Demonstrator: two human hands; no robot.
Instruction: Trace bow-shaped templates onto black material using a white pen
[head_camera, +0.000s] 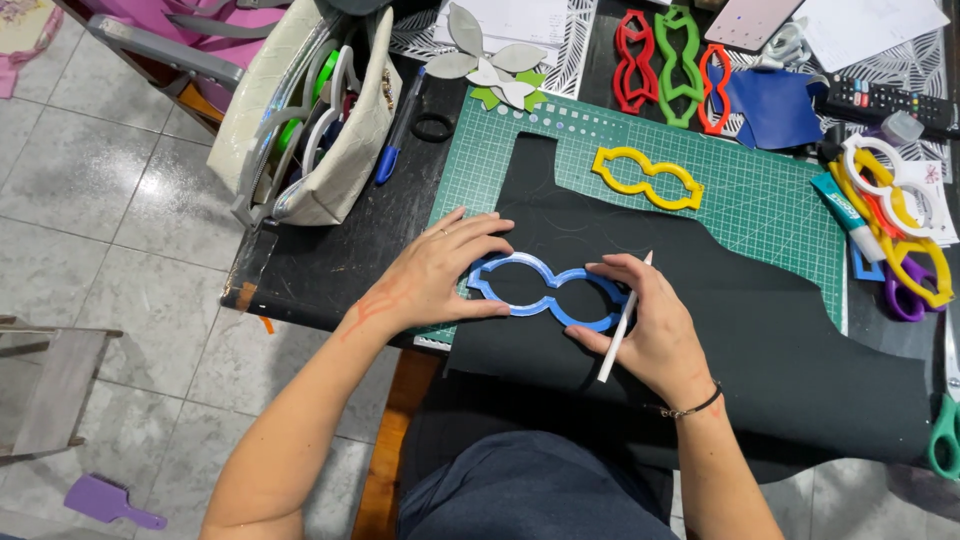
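Note:
A blue plastic stencil (548, 293), shaped like two joined loops, lies flat on a sheet of black fabric (760, 330). My left hand (437, 272) rests on the stencil's left loop, fingers spread and pressing it down. My right hand (652, 325) touches the right loop and holds a thin white pencil (624, 320), its upper tip pointing away from me. The fabric covers part of a green cutting mat (760, 190). A yellow stencil (647, 177) of similar shape lies on the mat beyond the fabric.
Red, green and orange stencils (672, 62) lie at the back. More templates and scissors (905, 220) crowd the right edge, with green-handled scissors (944, 440) lower down. A pale bag (300, 110) of templates stands at left, a blue pen (398, 130) beside it. Tiled floor lies left.

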